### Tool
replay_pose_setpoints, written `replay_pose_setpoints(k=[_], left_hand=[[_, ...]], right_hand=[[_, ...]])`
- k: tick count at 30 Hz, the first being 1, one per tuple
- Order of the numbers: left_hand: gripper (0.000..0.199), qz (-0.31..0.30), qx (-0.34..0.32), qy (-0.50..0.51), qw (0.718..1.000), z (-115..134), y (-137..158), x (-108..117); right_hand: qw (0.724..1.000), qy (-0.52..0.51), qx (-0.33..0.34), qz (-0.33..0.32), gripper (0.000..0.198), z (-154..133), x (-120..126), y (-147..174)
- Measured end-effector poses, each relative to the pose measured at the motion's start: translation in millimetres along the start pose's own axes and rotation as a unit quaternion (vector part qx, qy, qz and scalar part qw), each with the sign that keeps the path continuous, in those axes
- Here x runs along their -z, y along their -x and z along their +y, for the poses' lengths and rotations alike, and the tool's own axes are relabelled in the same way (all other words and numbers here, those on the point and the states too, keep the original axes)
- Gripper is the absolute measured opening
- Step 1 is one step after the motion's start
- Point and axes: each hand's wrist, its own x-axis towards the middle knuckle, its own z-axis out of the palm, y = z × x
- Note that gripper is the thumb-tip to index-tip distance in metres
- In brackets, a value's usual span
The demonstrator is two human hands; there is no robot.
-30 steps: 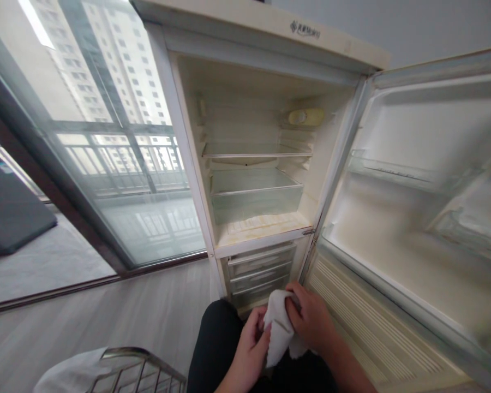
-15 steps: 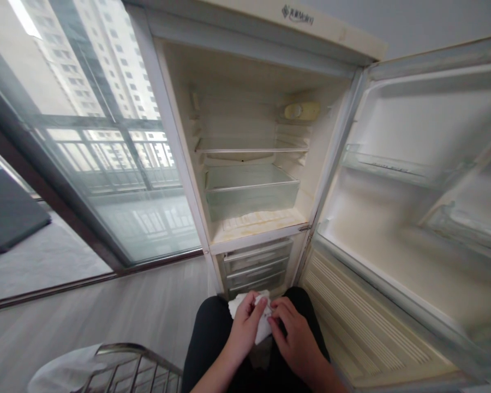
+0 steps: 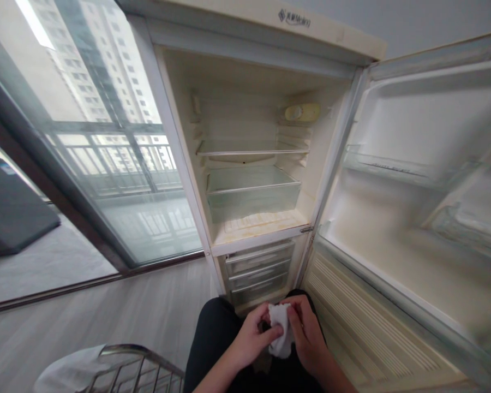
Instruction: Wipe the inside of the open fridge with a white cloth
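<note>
Above my lap I hold a crumpled white cloth (image 3: 281,339) between both hands; whether it is fabric or paper I cannot tell. My left hand (image 3: 256,333) pinches its left side, thumb lying across the front. On the right edge, my right hand (image 3: 306,333) grips it with thumb and bent fingers. Just beyond my knees stands an old refrigerator (image 3: 262,240) with both doors swung open to the right. Inside are a glass shelf (image 3: 249,147) and a clear drawer (image 3: 253,202). Yellowish stains mark the compartment floor (image 3: 265,225).
The open upper door (image 3: 393,213) with clear racks fills the right side. Below it is the ribbed lower door (image 3: 376,322). Freezer drawers (image 3: 259,273) face my knees. At left are a sliding glass door (image 3: 147,218) and a metal rack (image 3: 135,365) with white cloth over it.
The white cloth has been turned and bunched up between my hands, and both hands have shifted slightly right. The refrigerator and its doors stay as they were.
</note>
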Motion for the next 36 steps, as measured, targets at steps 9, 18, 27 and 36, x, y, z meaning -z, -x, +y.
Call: replay_pose_setpoints(k=[9, 18, 27, 36], left_hand=[[0.038, 0.097, -0.011, -0.092, 0.991, 5.5, -0.9, 1.4], [0.036, 0.02, -0.009, -0.139, 0.99, 21.0, 9.1, 0.2], [0.035, 0.084, 0.011, -0.148, 0.985, 12.2, 9.4, -1.0], [0.031, 0.185, 0.001, -0.257, 0.949, 21.0, -2.0, 4.3]], right_hand=[[0.994, 0.021, -0.007, 0.104, 0.026, -8.1, 20.1, -15.5], [0.924, 0.291, 0.087, 0.233, 0.04, 10.5, 104.7, -52.7], [0.879, 0.35, 0.164, 0.279, 0.022, 20.0, 135.4, -55.6], [0.972, 0.157, 0.126, -0.121, 0.014, 20.8, -5.2, 6.4]])
